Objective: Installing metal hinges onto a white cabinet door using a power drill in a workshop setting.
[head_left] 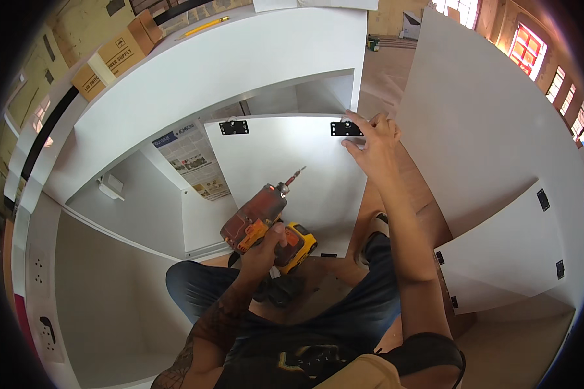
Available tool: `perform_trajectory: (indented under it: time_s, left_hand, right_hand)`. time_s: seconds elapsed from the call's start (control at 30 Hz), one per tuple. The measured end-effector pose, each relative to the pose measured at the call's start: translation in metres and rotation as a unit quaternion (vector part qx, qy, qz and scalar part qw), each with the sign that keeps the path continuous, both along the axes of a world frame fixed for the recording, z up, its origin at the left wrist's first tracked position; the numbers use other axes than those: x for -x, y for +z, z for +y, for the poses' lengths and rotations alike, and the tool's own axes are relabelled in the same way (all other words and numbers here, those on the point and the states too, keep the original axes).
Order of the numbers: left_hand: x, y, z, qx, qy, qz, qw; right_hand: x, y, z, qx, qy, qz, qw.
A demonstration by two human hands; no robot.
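Note:
My left hand (266, 249) grips the handle of a red and black cordless drill (256, 217) with a yellow battery at its base. Its bit points up and to the right, over a white panel (292, 168). At the panel's upper right corner, my right hand (379, 142) pinches a black hinge plate (346, 129) between thumb and fingers. A matching hinge plate (233, 128) sits at the upper left corner. One more dark plate (329, 255) shows at the panel's lower edge, close to my legs.
A white cabinet (227, 58) stands open behind the panel, with newspaper (193, 159) inside. Cardboard boxes (120, 57) and a yellow pencil (203, 26) lie on top. On the right, a smaller white panel (506, 253) with black plates leans by a large white board (480, 123).

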State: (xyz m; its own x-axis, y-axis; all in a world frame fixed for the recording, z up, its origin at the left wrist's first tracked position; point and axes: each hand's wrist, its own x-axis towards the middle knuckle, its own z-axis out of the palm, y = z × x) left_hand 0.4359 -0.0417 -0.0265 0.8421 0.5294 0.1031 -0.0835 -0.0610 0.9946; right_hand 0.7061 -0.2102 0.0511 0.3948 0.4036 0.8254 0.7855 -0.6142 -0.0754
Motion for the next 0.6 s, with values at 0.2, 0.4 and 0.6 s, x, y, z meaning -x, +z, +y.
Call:
perform_trajectory:
  time_s: [0.2,0.4,0.6]
  left_hand:
    - [-0.005,0.010,-0.007,0.002,0.008,-0.046,0.999]
    - [-0.021,-0.001,-0.013,0.023,-0.001,-0.052,0.998]
    - [-0.032,-0.001,-0.023,-0.003,-0.049,-0.011,0.999]
  right_hand:
    - [-0.022,-0.027,0.014,-0.169,0.100,0.064,0.978]
    - [-0.026,-0.032,0.018,-0.177,0.113,0.032,0.977]
    - [-0.033,-0.032,0.013,-0.183,0.128,0.011,0.975]
